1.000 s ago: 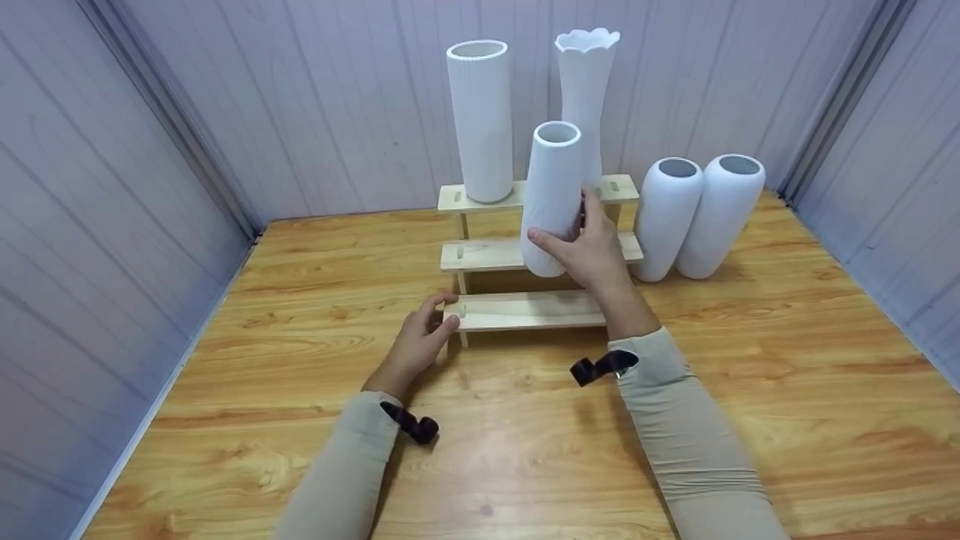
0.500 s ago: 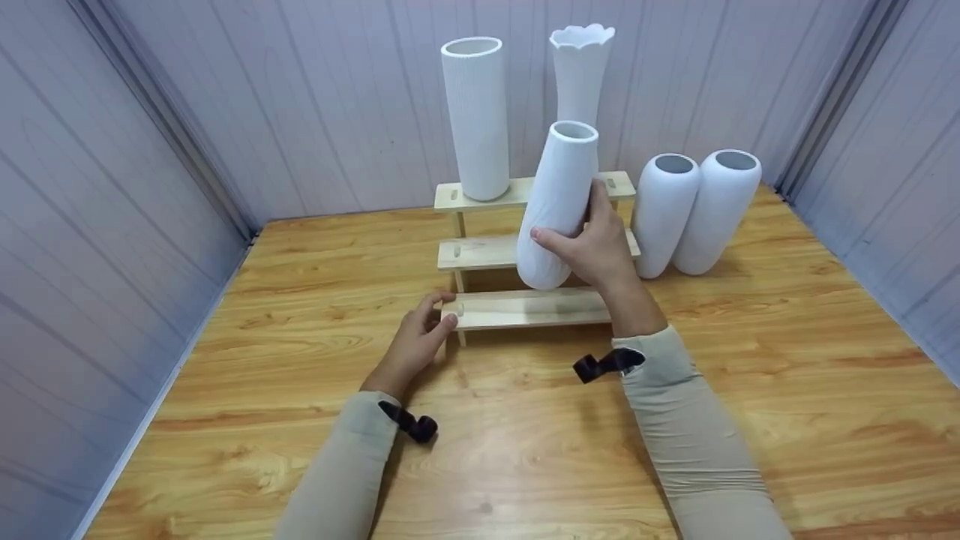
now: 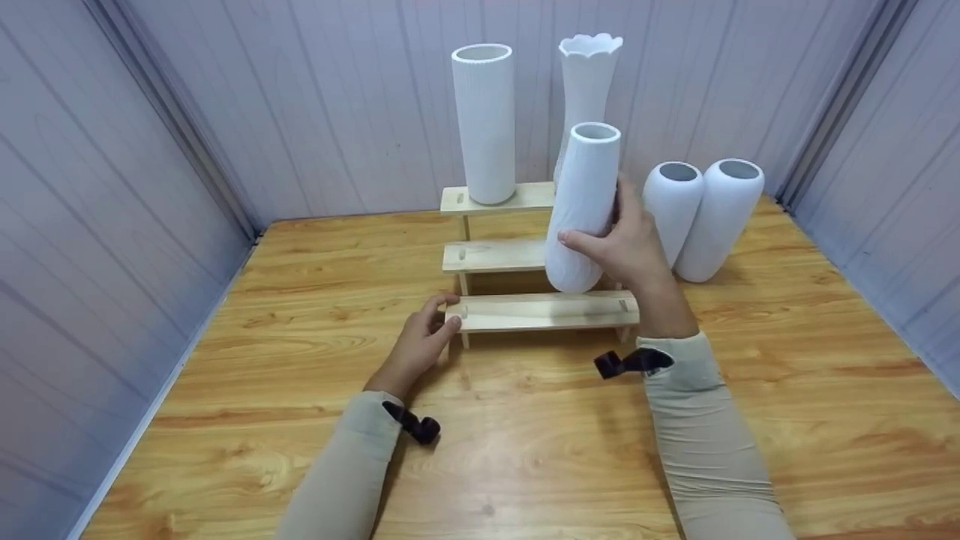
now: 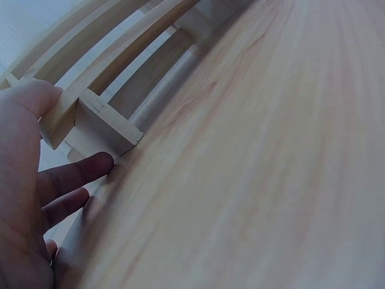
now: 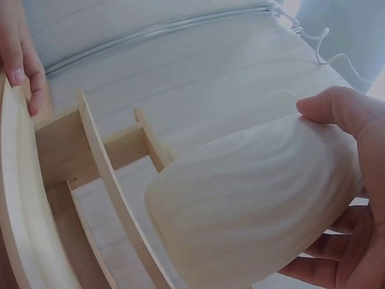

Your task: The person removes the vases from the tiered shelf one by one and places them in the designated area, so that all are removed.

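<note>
My right hand (image 3: 637,238) grips a white vase (image 3: 583,210) with a narrow mouth and a faint wavy relief, its thumb on the near side and fingers around the right. The vase leans a little to the right and overlaps the right part of the stand's middle shelf in the head view; its base shows large in the right wrist view (image 5: 252,198). At the left end of the three-step wooden stand (image 3: 547,311), my left hand (image 3: 418,341) holds the lowest shelf, thumb over the board and other fingers beside and below it.
On the top shelf stand a ribbed cylindrical vase (image 3: 486,124) and a scallop-rimmed vase (image 3: 589,82). Two rounded white vases (image 3: 675,199) (image 3: 724,217) stand close together on the table (image 3: 495,450), right of the stand. Panelled walls (image 3: 360,105) enclose the back and sides.
My right hand has carried the vase rightward and slightly down, and the vase now leans to the right. My left hand has stayed at the end of the lowest shelf.
</note>
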The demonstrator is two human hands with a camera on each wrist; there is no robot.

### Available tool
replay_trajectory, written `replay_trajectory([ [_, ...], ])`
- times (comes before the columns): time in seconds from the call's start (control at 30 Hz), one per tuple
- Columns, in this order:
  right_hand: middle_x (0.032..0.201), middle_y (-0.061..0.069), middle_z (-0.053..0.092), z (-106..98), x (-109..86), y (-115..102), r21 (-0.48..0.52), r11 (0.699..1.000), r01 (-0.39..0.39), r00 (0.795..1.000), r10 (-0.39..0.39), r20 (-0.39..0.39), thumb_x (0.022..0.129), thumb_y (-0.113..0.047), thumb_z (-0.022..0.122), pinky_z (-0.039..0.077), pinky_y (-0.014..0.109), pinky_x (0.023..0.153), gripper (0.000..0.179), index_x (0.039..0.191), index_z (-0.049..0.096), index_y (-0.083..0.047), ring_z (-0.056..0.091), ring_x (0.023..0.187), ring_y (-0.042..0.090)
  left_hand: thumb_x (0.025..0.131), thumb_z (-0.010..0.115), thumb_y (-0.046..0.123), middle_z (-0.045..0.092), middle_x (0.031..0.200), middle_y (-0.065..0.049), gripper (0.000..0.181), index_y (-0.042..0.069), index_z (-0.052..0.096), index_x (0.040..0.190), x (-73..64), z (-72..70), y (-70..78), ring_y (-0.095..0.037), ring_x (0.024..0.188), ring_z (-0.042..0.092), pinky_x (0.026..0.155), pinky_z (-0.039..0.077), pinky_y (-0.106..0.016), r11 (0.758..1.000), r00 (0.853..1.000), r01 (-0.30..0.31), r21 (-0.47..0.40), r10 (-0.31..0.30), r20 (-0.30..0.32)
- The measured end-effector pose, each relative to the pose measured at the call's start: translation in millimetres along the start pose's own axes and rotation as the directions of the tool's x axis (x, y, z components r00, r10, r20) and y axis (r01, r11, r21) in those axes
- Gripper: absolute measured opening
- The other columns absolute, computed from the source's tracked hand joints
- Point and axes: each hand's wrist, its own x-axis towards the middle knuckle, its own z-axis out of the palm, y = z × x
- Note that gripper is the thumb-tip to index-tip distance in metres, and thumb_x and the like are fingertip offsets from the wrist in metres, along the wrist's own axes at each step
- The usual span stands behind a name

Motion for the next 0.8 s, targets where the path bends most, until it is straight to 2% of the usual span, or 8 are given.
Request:
replay_trajectory([
  [0.37, 0.143, 0.01, 0.051, -23.3, 0.9, 5.0, -0.02, 1.0, -0.005, 1.0, 0.005, -0.012, 0.074, -0.03, 0.09, 0.042, 0.058, 0.104, 0.098, 0.152, 0.033, -0.015, 0.052, 0.128, 0.029, 0.104, 0.058, 0.019, 0.071, 0.109, -0.015, 0.034, 0.017, 0.054, 0.138, 1.1, -0.1, -0.2, -0.025, 0.101, 0.068, 0.091, 0.051, -0.045, 1.0, 1.0, -0.014, -0.011, 0.014, 0.015],
  [0.8, 0.139, 0.016, 0.052, -42.7, -3.4, 4.9, -0.089, 0.996, -0.031, 0.998, 0.026, -0.054, 0.073, -0.03, 0.091, 0.042, 0.057, 0.105, 0.096, 0.148, 0.035, -0.01, 0.052, 0.127, 0.032, 0.103, 0.06, 0.02, 0.072, 0.11, -0.015, 0.033, 0.019, 0.055, 0.136, 1.0, 0.1, -0.4, -0.026, 0.102, 0.068, 0.094, 0.05, -0.046, 1.0, 1.0, 0.0, 0.012, 0.0, -0.009],
])
